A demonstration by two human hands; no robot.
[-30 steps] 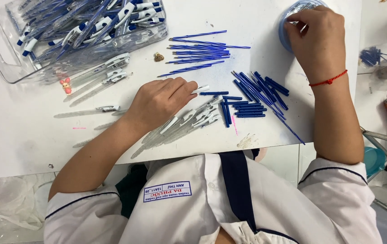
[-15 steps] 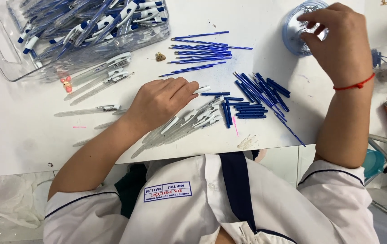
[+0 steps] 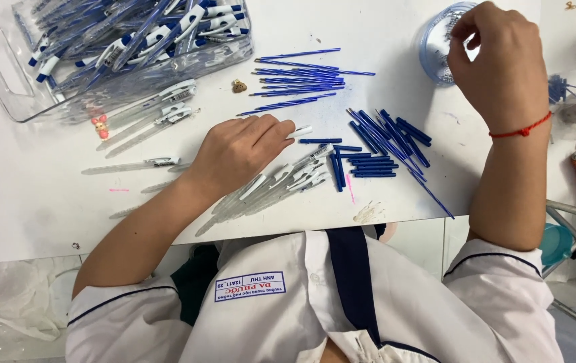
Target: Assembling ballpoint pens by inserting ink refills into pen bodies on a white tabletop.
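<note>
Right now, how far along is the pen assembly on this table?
Done: a clear bin at the far left holds many assembled pens. In hand: the left hand rests on a pile of clear barrels; the right hand picks at a round blue-rimmed dish of small parts. Left: loose blue refills and blue caps lie unassembled mid-table.

Bright, even overhead light; soft shadows, sharp focus.

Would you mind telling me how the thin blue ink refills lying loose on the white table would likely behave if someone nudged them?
The blue ink refills look thin, round and very light, so they would probably roll and scatter on the smooth white table. Being so slender, they likely flex a little.
</note>
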